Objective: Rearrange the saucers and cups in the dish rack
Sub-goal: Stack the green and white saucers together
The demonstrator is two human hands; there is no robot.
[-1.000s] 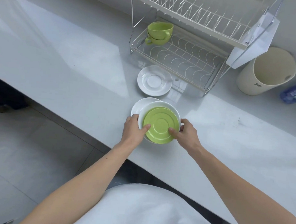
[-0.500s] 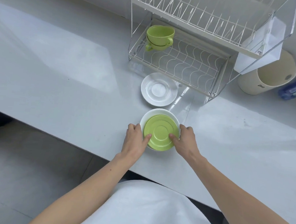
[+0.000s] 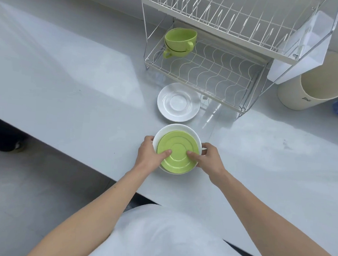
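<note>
- Head view is showing the left hand (image 3: 149, 152) and right hand (image 3: 207, 157) gripping a white cup (image 3: 184, 128) by its sides near the counter's (image 3: 87, 82) near edge, thumbs pressing the upturned green saucer (image 3: 178, 151) covering it.
- A white saucer (image 3: 178, 102) is lying just beyond; nested green cups (image 3: 180, 41) are sitting at the left of the dish rack's (image 3: 218, 71) lower tier.
- The stack is seemingly being readied for carrying; a level lift toward the rack is what the next move is calling for.
</note>
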